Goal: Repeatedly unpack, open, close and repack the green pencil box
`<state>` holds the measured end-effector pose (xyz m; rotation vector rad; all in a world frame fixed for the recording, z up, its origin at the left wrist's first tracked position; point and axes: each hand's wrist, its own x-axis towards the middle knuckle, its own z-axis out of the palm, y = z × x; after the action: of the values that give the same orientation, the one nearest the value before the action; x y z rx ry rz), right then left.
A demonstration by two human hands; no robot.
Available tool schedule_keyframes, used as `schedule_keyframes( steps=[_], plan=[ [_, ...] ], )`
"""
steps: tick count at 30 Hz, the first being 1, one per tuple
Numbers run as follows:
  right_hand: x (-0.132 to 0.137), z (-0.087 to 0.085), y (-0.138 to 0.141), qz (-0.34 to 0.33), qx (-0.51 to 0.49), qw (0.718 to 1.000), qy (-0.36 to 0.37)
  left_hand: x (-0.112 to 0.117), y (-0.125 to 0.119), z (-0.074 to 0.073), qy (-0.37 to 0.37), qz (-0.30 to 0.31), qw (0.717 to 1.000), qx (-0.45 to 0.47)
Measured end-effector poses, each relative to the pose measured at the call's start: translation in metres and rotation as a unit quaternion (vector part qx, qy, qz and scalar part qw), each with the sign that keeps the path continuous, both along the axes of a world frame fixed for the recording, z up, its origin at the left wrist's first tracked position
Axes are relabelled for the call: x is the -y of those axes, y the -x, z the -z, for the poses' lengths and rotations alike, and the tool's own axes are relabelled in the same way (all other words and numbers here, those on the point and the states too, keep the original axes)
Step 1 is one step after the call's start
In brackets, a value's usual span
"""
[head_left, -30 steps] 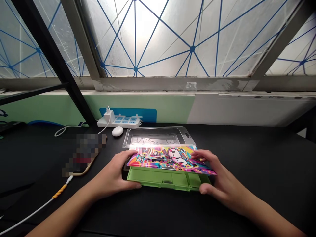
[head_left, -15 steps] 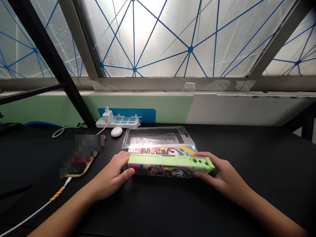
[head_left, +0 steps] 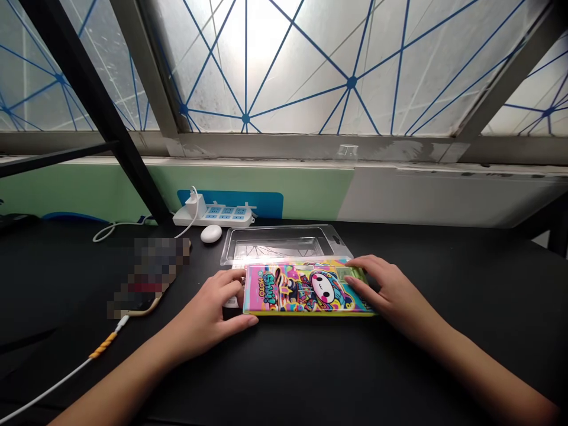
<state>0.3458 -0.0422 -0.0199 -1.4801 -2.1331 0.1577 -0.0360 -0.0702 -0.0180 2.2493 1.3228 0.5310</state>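
Observation:
A flat pencil case (head_left: pixel 302 290) with a bright cartoon print and lime-green edges lies face up in front of me, its long side across my view. My left hand (head_left: pixel 219 305) is closed about its left end, the thumb along the front corner and the other fingers curled at the side. At the right end, my right hand (head_left: pixel 381 287) holds the case, with a thumb on the printed face and a finger at the back corner. Just behind it sits a clear plastic package tray (head_left: pixel 277 245); a printed card under the case is mostly hidden.
A phone (head_left: pixel 153 275) with a blurred screen lies at the left, a white cable (head_left: pixel 66 378) plugged into it. Near the wall are a white power strip (head_left: pixel 226 216) and a small white rounded case (head_left: pixel 211 234). A black slanted post (head_left: pixel 97 106) rises at the left.
The pencil case has turned from standing on edge, green side showing, to lying with its printed face up. Both hands have stayed at its ends.

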Motion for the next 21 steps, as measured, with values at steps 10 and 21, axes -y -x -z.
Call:
schedule_keyframes(
  steps=[10,21],
  plan=[
    [0.005,-0.020,0.053,-0.109,0.145,0.978,-0.103,0.001,0.000,0.005,-0.025,0.010,1.000,0.004],
    [-0.008,-0.009,0.102,-0.114,0.068,0.989,-0.066,-0.001,0.005,0.001,0.068,-0.073,0.992,0.076]
  ],
)
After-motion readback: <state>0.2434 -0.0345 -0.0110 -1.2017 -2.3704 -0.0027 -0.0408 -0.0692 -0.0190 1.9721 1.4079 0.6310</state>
